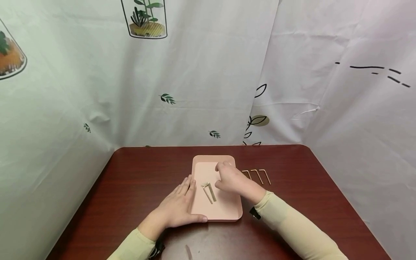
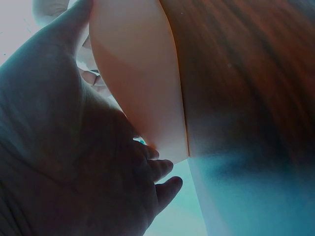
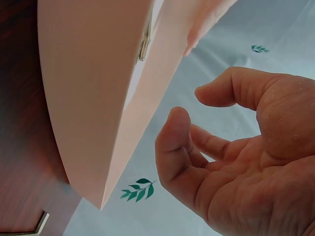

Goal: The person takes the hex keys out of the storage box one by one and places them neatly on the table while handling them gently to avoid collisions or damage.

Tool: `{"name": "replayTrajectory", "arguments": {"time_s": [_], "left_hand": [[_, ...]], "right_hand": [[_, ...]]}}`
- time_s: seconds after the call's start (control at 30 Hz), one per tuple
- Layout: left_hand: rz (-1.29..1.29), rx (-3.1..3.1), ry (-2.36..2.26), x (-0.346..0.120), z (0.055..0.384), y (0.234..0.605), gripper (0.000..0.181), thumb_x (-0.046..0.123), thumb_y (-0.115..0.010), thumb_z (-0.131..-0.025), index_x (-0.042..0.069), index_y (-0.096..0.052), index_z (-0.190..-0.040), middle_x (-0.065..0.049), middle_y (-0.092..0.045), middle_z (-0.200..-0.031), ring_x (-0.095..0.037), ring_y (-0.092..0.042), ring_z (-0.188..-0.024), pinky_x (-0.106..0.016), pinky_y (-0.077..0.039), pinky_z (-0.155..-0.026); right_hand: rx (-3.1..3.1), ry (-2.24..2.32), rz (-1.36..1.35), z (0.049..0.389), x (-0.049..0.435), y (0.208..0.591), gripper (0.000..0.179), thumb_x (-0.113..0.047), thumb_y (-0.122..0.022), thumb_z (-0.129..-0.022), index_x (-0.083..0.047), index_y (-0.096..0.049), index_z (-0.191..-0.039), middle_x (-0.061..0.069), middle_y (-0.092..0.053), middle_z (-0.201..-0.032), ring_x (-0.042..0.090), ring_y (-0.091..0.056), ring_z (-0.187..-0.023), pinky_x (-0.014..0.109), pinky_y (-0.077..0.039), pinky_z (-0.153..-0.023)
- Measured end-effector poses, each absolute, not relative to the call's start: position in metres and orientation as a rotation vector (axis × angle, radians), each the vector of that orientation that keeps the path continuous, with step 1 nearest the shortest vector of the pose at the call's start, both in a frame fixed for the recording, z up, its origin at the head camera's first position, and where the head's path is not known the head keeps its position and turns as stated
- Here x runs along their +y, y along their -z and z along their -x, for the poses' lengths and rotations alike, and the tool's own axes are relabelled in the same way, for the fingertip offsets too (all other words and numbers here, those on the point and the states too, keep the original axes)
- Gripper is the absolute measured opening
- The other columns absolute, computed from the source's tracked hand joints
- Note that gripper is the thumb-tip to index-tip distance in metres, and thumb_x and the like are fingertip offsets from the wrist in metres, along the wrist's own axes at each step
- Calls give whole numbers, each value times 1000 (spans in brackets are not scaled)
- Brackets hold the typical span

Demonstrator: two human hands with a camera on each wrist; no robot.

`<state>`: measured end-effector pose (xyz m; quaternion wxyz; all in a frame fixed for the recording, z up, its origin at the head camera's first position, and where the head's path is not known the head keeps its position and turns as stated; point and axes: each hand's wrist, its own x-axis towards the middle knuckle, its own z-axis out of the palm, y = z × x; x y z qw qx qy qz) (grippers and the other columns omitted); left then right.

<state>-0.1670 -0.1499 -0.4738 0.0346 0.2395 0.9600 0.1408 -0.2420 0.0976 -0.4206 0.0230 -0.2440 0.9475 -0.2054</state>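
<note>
A shallow pink tray (image 1: 224, 211) lies lengthwise on the table. Inside it, near the left side, is a small group of brass-coloured L-shaped hex keys (image 1: 209, 193). My left hand (image 1: 177, 207) rests against the tray's left side, fingers straight along the wall and thumb at the front edge. My right hand (image 1: 231, 179) is over the tray's right part; in the right wrist view its fingers (image 3: 172, 142) are loosely bent, with a gap to the thumb and nothing between them. Three more hex keys (image 1: 257, 177) lie in a row right of the tray, the nearest partly hidden by the right hand.
The dark red wooden table (image 1: 136, 180) has rounded far corners. White cloth (image 1: 208, 72) printed with leaves and plant jars hangs behind it and on both sides. Dark bands show at both wrists by the light sleeves (image 1: 289, 220).
</note>
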Motion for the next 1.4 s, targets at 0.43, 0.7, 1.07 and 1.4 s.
{"name": "replayTrajectory", "arguments": {"time_s": [0.43, 0.7, 1.07, 1.4], "left_hand": [[-735, 2943, -442, -150, 166, 473, 138, 90, -67, -87, -9, -24, -172, -32, -14, -181, -44, -20, -169, -58, -30, -133], [-742, 2944, -445, -151, 166, 473, 138, 90, -68, -87, -10, -24, -172, -33, -15, -180, -44, -21, -169, -58, -30, -133], [-758, 2952, -432, -151, 166, 473, 138, 91, -68, -87, -10, -25, -172, -33, -16, -180, -45, -22, -168, -57, -31, -132], [-754, 2955, -418, -151, 167, 475, 140, 93, -65, -86, -10, -25, -172, -33, -15, -180, -44, -21, -168, -57, -31, -133]], "right_hand": [[2888, 606, 786, 238, 89, 428, 43, -8, -81, -87, 5, -66, -125, 17, -64, -110, 23, -61, -87, 43, -58, -82], [2864, 571, 774, 237, 83, 431, 42, -9, -82, -89, 3, -66, -126, 16, -64, -111, 24, -63, -91, 46, -59, -85], [2829, 565, 776, 237, 79, 436, 41, -12, -84, -90, 1, -66, -123, 12, -62, -104, 21, -60, -86, 44, -57, -84], [2826, 505, 769, 240, 74, 444, 39, -12, -83, -86, 1, -66, -119, 10, -60, -99, 21, -59, -83, 44, -58, -84]]}}
